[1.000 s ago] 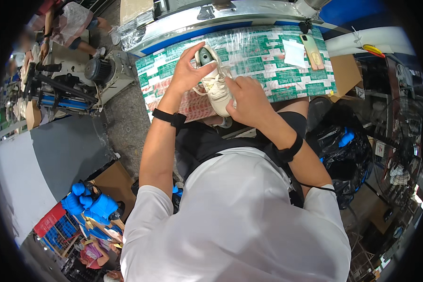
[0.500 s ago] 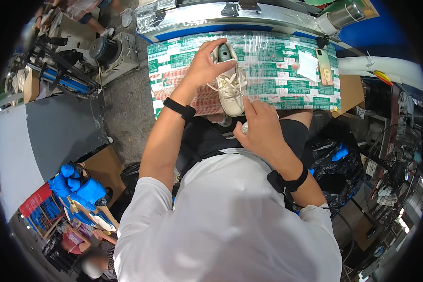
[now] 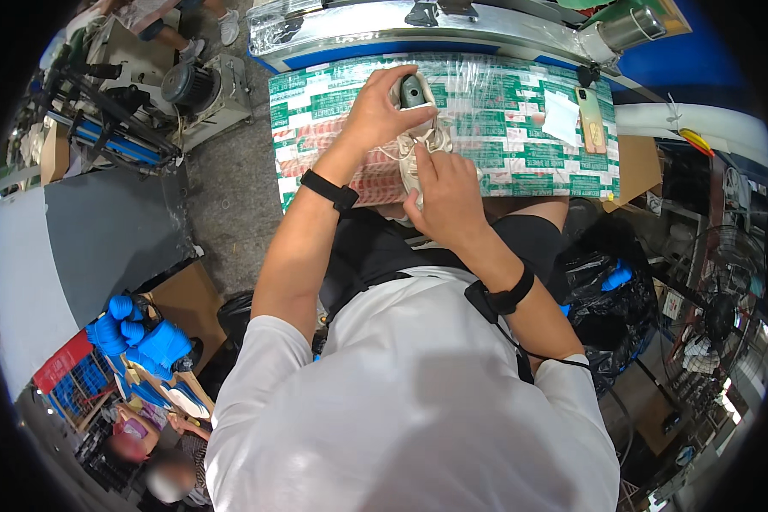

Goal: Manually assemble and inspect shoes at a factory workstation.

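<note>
A cream lace-up shoe (image 3: 409, 173) lies toe toward me on the table covered with green-and-white printed tape. A dark green shoe last (image 3: 412, 91) shows in its opening. My left hand (image 3: 382, 111) is closed round the shoe's collar at the heel end, thumb across the tongue. Over the laces, my right hand (image 3: 449, 189) is bent, with its index finger down on the lacing. A little white shows beside its knuckles; what those fingers hold is hidden. The right hand covers much of the shoe's front.
On the table's right lie a white paper (image 3: 561, 118) and a phone (image 3: 591, 119). A metal machine beam (image 3: 358, 36) runs along the far edge. Black plastic bags (image 3: 602, 290) are at my right, blue bundles (image 3: 158, 341) at lower left. Other people appear at the left edges.
My right hand has moved up and left from the shoe's toe side onto the laces, covering the front. My left hand keeps its hold, and the shoe's heel end has shifted slightly right.
</note>
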`<action>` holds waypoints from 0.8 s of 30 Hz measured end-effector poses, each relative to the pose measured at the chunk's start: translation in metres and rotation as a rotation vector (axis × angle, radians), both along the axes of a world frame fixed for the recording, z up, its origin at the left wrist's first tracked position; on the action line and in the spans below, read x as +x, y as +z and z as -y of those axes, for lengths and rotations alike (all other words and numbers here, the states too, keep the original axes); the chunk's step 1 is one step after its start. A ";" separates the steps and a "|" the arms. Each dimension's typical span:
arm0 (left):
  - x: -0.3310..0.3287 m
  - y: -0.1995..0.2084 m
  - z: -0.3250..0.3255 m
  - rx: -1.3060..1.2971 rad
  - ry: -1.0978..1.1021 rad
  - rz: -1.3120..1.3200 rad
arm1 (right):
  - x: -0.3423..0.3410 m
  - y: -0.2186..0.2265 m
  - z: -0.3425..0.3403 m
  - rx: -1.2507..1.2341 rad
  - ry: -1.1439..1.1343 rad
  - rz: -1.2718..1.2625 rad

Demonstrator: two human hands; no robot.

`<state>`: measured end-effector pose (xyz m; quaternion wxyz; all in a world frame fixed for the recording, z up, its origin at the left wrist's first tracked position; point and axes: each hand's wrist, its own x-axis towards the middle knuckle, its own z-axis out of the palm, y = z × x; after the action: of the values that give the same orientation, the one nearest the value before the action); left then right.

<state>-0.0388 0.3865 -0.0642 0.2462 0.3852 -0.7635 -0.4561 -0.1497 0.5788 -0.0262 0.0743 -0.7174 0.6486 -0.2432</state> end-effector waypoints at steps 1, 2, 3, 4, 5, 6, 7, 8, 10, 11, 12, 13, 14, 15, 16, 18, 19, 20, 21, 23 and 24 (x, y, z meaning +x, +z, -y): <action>-0.001 0.000 0.000 0.000 -0.004 -0.002 | -0.001 0.000 0.001 0.002 0.003 -0.002; -0.001 0.001 -0.001 0.011 -0.005 -0.001 | -0.003 0.001 -0.001 0.002 -0.001 -0.004; 0.000 0.000 -0.001 0.022 -0.002 0.001 | -0.003 0.003 -0.003 0.015 0.022 0.021; 0.001 -0.001 -0.001 0.022 -0.001 0.002 | -0.004 0.005 -0.005 0.028 0.045 0.047; 0.001 -0.002 0.000 0.008 -0.006 -0.007 | -0.007 0.008 -0.008 0.028 0.046 0.048; 0.001 -0.002 0.000 -0.005 -0.011 -0.017 | -0.013 0.011 -0.010 0.037 0.054 0.076; 0.000 -0.003 0.001 -0.005 -0.010 -0.016 | -0.015 0.014 -0.010 0.046 0.062 0.105; -0.001 -0.004 0.001 -0.029 -0.005 0.007 | -0.016 0.016 -0.008 0.047 0.062 0.106; -0.005 -0.007 0.000 -0.050 -0.009 0.026 | -0.019 0.019 -0.003 0.108 0.077 0.123; -0.004 -0.008 0.001 -0.065 0.007 0.005 | -0.019 0.016 0.002 0.110 0.072 0.123; -0.004 -0.007 0.002 -0.081 0.019 -0.016 | -0.017 0.011 0.009 0.101 0.094 0.151; -0.004 -0.007 0.002 -0.080 0.010 -0.017 | -0.015 0.007 0.014 0.091 0.116 0.180; -0.004 -0.006 0.002 -0.061 0.007 -0.021 | -0.014 0.004 0.014 0.091 0.107 0.180; -0.003 -0.006 0.002 -0.045 0.010 -0.023 | -0.012 0.002 0.016 0.099 0.106 0.185; -0.004 -0.007 0.002 -0.057 0.008 -0.006 | -0.011 0.001 0.016 0.107 0.104 0.188; -0.003 -0.007 0.003 -0.049 0.009 -0.010 | -0.009 0.004 0.006 0.105 0.109 0.181; -0.003 -0.006 0.003 -0.040 0.015 -0.015 | -0.007 0.006 0.000 0.104 0.116 0.173; -0.002 -0.006 0.003 -0.042 0.016 -0.014 | -0.008 0.009 -0.004 0.101 0.117 0.174; -0.003 -0.006 0.002 -0.056 0.013 -0.002 | -0.010 0.014 -0.009 0.099 0.120 0.154; -0.003 -0.005 0.002 -0.073 0.011 0.011 | -0.011 0.015 -0.008 0.093 0.122 0.135; -0.005 -0.004 0.002 -0.059 0.009 0.016 | -0.011 0.010 0.002 0.040 0.122 0.138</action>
<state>-0.0433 0.3842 -0.0684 0.2535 0.3850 -0.7767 -0.4292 -0.1604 0.5771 -0.0166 0.1476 -0.7353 0.6019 -0.2743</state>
